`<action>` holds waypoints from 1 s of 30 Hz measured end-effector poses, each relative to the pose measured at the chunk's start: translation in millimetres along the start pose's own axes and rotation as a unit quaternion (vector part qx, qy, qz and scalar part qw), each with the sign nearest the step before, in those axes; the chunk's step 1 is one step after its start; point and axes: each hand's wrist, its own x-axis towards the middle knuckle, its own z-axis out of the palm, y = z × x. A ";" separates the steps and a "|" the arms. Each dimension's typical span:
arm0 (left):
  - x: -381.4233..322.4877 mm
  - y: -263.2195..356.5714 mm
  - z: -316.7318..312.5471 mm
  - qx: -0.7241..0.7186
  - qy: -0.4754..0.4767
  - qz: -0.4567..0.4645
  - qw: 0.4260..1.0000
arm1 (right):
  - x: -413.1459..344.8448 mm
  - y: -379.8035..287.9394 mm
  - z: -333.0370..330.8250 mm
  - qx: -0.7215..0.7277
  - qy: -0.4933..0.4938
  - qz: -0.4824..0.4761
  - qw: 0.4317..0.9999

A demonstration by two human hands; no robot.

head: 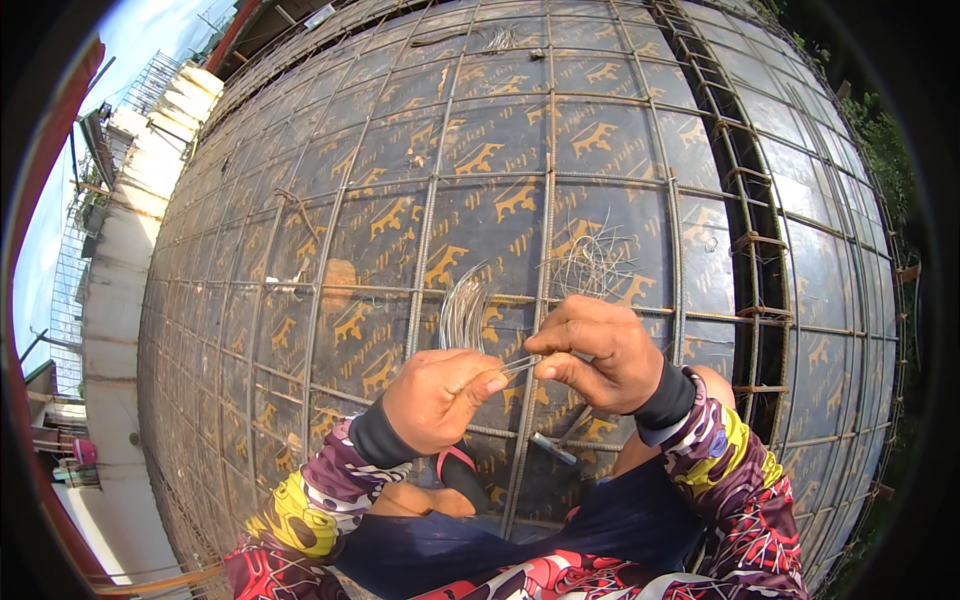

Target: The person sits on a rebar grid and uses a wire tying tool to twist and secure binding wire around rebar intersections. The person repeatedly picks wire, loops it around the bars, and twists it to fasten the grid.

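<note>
My left hand [448, 394] is closed on thin metal tie wire [519, 365], whose short strands stick out between thumb and forefinger. At the right, my right hand [600, 356] pinches the other end of the same wire between thumb and fingers. A bundle of tie wires [463, 311] lies on the printed formwork panel just beyond my left hand. Past my right hand lies a loose tangle of wire [590, 262]. A tool with a pale metallic end [553, 448] rests below my hands, next to a rebar [525, 420] that runs away from me.
A grid of steel rebar [427, 217] covers the dark formwork panels [487, 214]. A reinforcement cage [761, 240] sits in a deep channel at the right. More wire [501, 39] lies at the far side. A concrete wall [116, 300] borders the left.
</note>
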 end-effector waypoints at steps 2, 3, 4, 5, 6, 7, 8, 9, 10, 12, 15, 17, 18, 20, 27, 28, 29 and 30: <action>1.8 0.1 -2.3 0.090 0.008 0.024 0.996 | -0.7 2.4 3.6 -0.004 0.008 0.003 1.000; 2.2 1.0 -3.4 0.142 0.010 0.029 0.989 | -0.9 3.3 4.9 -0.003 0.014 0.004 1.000; 2.6 2.4 -4.2 0.159 0.008 0.045 0.986 | -0.6 4.1 5.8 -0.010 0.016 0.005 1.000; 3.0 4.2 -4.4 0.181 0.006 0.053 0.982 | -0.1 4.3 6.7 -0.014 0.019 0.006 1.000; 3.8 5.9 -4.7 0.201 0.000 0.054 0.978 | 0.3 4.1 7.2 -0.019 0.022 0.006 1.000; 4.9 7.6 -4.9 0.221 0.010 0.069 0.973 | 0.5 3.3 7.5 -0.018 0.030 0.016 0.999; 6.3 8.8 -4.8 0.239 0.017 0.077 0.968 | 0.9 2.2 8.7 -0.017 0.039 0.025 0.999; 7.9 9.8 -4.3 0.259 0.018 0.078 0.963 | 1.3 1.1 10.0 -0.016 0.046 0.036 0.998; 9.6 10.1 -3.6 0.278 0.030 0.088 0.956 | 1.0 -0.3 11.4 -0.019 0.058 0.072 0.996; 13.6 8.6 -1.5 0.316 0.043 0.095 0.943 | 0.3 -1.9 14.5 -0.024 0.078 0.148 0.986; 21.6 1.1 6.3 0.348 0.057 0.081 0.932 | 1.7 2.0 18.8 0.025 0.095 0.321 0.942; 26.7 -4.6 11.8 0.352 0.061 0.061 0.932 | 6.1 8.6 22.3 0.028 0.111 0.339 0.934; 29.1 -7.0 13.9 0.353 0.057 0.045 0.933 | 7.2 11.0 22.4 0.023 0.114 0.350 0.930; 34.6 -11.0 15.7 0.305 0.070 0.030 0.949 | 7.8 14.0 19.4 -0.003 0.100 0.384 0.918; 39.5 -3.4 11.2 0.064 0.065 -0.058 0.994 | 0.0 7.2 13.4 0.308 0.167 0.284 0.892; 40.1 -2.3 11.1 0.067 0.065 -0.052 0.994 | -1.2 6.2 12.2 0.322 0.166 0.286 0.887; 40.4 -1.3 10.8 0.071 0.066 -0.046 0.994 | -2.2 5.4 10.3 0.335 0.166 0.287 0.882; 40.4 -0.7 10.2 0.075 0.067 -0.040 0.994 | -1.8 5.4 9.1 0.277 0.167 0.313 0.893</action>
